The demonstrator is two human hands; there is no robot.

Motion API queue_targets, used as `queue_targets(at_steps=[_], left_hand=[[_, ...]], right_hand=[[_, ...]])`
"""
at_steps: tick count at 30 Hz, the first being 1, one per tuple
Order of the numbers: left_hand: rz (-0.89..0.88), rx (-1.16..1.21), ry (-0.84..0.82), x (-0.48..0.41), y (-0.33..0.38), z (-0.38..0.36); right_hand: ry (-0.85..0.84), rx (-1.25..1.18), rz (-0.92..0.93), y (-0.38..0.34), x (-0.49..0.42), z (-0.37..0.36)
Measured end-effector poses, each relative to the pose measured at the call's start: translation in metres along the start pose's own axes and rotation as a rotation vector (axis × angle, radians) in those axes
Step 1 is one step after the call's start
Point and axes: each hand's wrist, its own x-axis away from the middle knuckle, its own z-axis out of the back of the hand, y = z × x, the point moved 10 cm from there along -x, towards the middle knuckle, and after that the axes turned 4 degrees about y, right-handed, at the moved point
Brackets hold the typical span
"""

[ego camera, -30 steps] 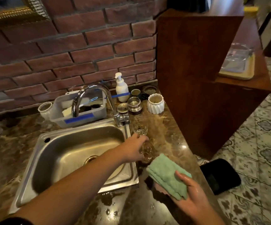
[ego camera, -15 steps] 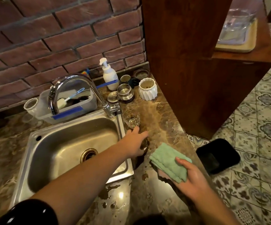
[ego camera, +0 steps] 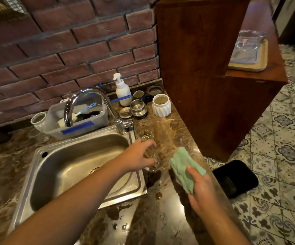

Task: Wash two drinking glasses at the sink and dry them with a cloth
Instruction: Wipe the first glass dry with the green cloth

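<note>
At the back edge of the marble counter (ego camera: pixel 171 131), behind the steel sink (ego camera: pixel 68 161), a clear plastic tub (ego camera: pixel 83 123) held brushes, with the curved chrome faucet (ego camera: pixel 90 96) rising at the sink's back right corner. Further right along the back edge stood a white pump bottle (ego camera: pixel 122 91), a steel cup (ego camera: pixel 137 106) and a white ribbed cup (ego camera: pixel 161 105). One drinking glass (ego camera: pixel 145 135) stood upright on the counter just right of the faucet base. Nearer the front, just beside the sink's right rim, the left hand (ego camera: pixel 137 157) had its fingers curled round the second drinking glass (ego camera: pixel 155 162), which was blurred; whether it rested on the counter could not be told. Right of it, above the counter's right edge, the right hand (ego camera: pixel 202 190) grasped a folded green cloth (ego camera: pixel 183 171), thumb on top. A wooden cabinet (ego camera: pixel 205 76) stood beyond.
</note>
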Motion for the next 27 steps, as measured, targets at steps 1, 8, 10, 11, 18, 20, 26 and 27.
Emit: queue_targets(at_steps=[1,8,10,11,18,20,26,27], left_hand=[[-0.015,0.036,0.024,0.011,0.004,0.015],[-0.118,0.185,0.233,0.087,0.029,0.096],[-0.097,0.231,0.309,0.108,0.022,0.114],[-0.073,0.243,0.340,0.117,0.016,0.121],[0.034,0.334,0.447,0.170,-0.035,0.146],[0.002,0.393,0.468,0.184,-0.045,0.154],[-0.157,0.516,0.498,0.226,-0.063,0.175],[-0.186,0.529,0.494,0.232,-0.065,0.178]], right_hand=[[-0.029,0.086,0.111,-0.012,0.010,-0.013],[-0.372,0.520,0.625,-0.033,0.106,-0.141],[-0.396,0.646,0.746,-0.028,0.125,-0.165],[-0.395,0.734,0.817,-0.024,0.134,-0.175],[-0.416,1.070,1.110,0.001,0.178,-0.220],[-0.444,1.014,1.038,0.005,0.185,-0.231],[-0.701,0.695,0.651,0.034,0.207,-0.264],[-0.753,0.615,0.563,0.041,0.211,-0.269]])
